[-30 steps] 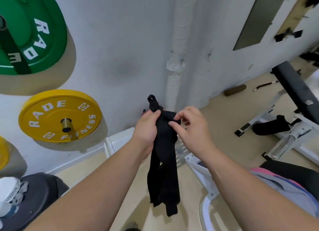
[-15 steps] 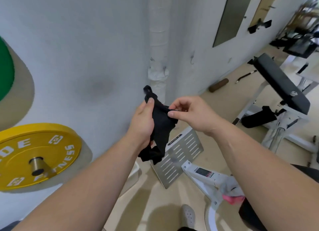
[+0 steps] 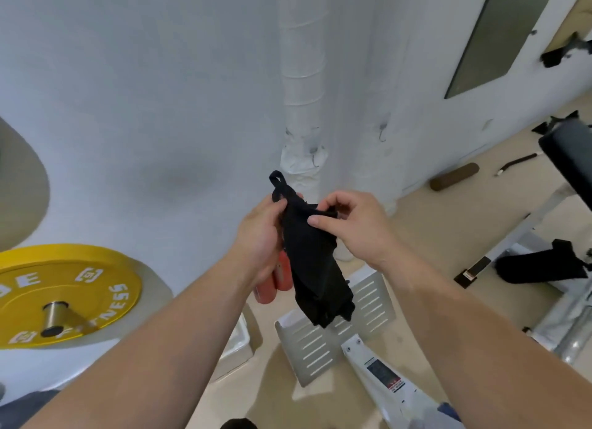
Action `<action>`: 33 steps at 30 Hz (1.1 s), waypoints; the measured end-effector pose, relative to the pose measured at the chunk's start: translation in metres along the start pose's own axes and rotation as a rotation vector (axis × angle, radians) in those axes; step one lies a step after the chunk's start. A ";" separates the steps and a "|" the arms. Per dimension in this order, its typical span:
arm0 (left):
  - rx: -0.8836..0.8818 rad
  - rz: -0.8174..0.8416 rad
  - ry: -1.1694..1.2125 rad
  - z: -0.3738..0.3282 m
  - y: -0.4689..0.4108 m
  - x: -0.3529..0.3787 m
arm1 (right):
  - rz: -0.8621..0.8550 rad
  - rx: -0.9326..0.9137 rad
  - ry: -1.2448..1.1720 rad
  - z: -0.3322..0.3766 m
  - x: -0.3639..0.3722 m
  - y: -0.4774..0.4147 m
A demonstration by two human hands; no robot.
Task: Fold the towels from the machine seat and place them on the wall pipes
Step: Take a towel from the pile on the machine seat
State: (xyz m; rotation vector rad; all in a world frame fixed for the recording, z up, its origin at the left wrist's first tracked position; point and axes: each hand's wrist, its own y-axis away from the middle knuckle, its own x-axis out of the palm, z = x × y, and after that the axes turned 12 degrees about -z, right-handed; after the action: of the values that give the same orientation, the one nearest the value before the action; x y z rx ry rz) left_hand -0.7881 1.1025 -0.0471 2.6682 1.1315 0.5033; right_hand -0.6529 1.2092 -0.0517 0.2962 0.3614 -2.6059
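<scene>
Two hands hold a black towel (image 3: 315,268) at centre, in front of the white wall. The left hand (image 3: 258,236) grips its upper part from nine o'clock, fingers curled round the cloth. The right hand (image 3: 357,227) pinches the top fold between thumb and forefinger from three o'clock. A small loop (image 3: 277,180) sticks up at twelve o'clock. The towel hangs bunched toward six o'clock, above a slotted plate (image 3: 320,355). A wrapped pipe (image 3: 302,76) rises at twelve o'clock, behind the towel. A yellow disc (image 3: 80,287) sits at eight o'clock, a bench (image 3: 567,150) at three.
</scene>
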 end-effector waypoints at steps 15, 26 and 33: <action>-0.296 0.019 0.106 -0.026 -0.168 -0.008 | 0.238 0.198 0.147 -0.026 0.042 -0.114; -0.309 0.176 0.026 -0.028 -0.232 0.027 | -0.034 0.128 0.531 -0.052 0.055 -0.173; -0.092 0.125 -0.092 -0.005 -0.244 0.071 | 0.001 -0.010 0.616 -0.086 0.017 -0.211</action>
State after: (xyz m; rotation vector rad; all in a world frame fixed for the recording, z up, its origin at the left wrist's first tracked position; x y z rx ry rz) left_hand -0.9041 1.3217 -0.1017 2.6630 0.8990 0.4371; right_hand -0.7597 1.4066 -0.0953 1.0982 0.5751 -2.4563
